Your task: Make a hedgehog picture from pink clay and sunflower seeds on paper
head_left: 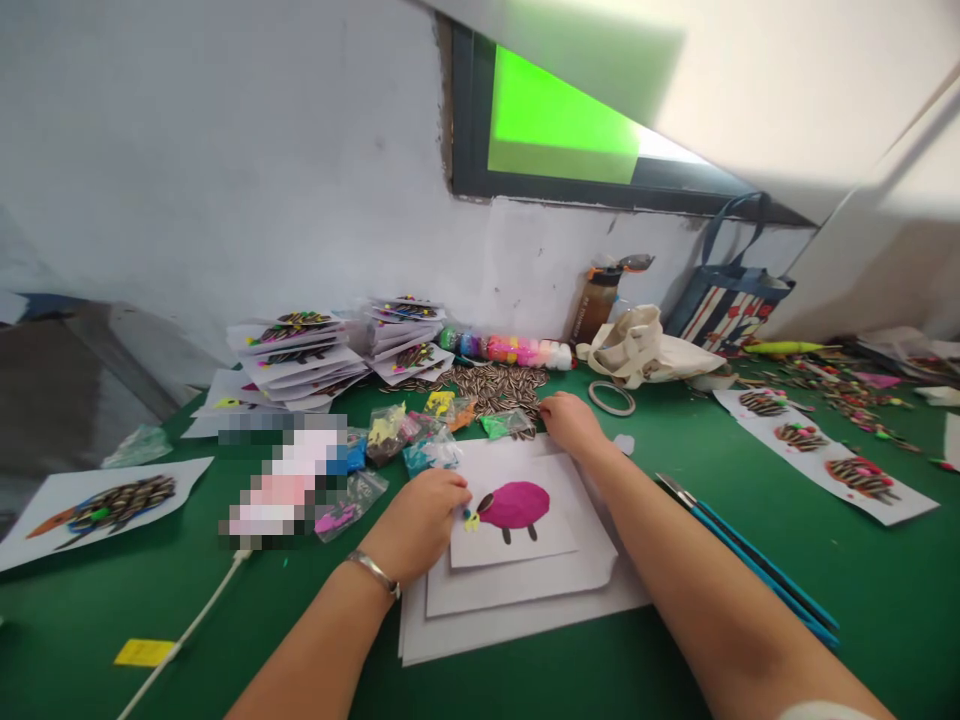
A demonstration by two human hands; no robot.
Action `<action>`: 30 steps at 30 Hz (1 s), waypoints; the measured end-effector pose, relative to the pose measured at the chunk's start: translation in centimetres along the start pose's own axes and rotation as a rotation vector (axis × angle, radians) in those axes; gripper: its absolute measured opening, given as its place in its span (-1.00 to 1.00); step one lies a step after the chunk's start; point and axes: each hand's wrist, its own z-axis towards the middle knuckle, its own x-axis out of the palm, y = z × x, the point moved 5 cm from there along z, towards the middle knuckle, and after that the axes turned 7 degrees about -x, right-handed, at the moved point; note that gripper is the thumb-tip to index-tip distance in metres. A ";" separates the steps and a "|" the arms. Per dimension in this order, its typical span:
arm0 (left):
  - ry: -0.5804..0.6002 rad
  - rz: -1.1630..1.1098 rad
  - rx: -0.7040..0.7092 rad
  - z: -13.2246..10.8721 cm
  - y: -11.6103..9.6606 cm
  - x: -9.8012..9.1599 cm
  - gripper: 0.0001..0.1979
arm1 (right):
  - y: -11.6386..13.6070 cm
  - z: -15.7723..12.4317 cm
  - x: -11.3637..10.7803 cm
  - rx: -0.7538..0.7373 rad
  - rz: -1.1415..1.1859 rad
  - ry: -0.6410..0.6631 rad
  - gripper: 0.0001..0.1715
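In the head view, a white paper sheet (517, 553) bearing a magenta, oval-bodied paper animal (517, 505) lies on larger white sheets (525, 590) on the green counter (825, 550), between the arms. The left hand (424, 525) has its fingers bunched at the animal's small yellow head piece (471, 522); whether they pinch anything, I cannot tell. The right hand's (574, 425) fingers curl beside a heap of striped brown seeds (491, 385); their grasp is unclear too. Light fingertip pressure would probably best keep small pieces aligned. Lettering on the brown translucent bottle (592, 305) and striped fabric tote bag (727, 305) is too small to read.
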 end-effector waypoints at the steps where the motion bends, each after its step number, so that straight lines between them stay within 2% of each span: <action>1: -0.001 0.000 0.001 0.0 0.0 0.0 -0.61 | 0.1 -0.1 -0.1 -0.004 0.005 -0.003 -0.73; 7: -0.006 -0.001 0.008 -0.1 0.0 0.0 -0.62 | 0.4 -1.7 -1.6 -0.021 0.066 -0.049 -0.75; 11: -0.011 -0.002 0.022 -0.1 0.0 0.0 -0.62 | 1.4 -4.2 -3.5 -0.040 0.149 -0.092 -0.66; 13: -0.002 -0.003 0.026 0.0 -0.1 0.0 -0.62 | 2.7 -5.9 -4.4 -0.076 0.310 -0.131 -0.60; 15: 0.005 -0.002 0.029 0.0 -0.2 0.0 -0.62 | 4.2 -7.7 -4.9 -0.070 0.525 -0.143 -0.68; 18: 0.005 -0.005 0.021 0.0 -0.3 0.0 -0.64 | 6.9 -9.9 -4.5 -0.023 0.740 -0.071 -0.77; 22: 0.003 -0.016 0.006 0.1 -0.3 -0.1 -0.62 | 10.0 -11.1 -3.9 -0.122 0.777 -0.038 -0.83; 30: 0.013 -0.018 0.002 0.0 -0.1 0.1 -0.61 | 11.5 -11.1 -1.4 -0.144 0.788 0.090 -0.79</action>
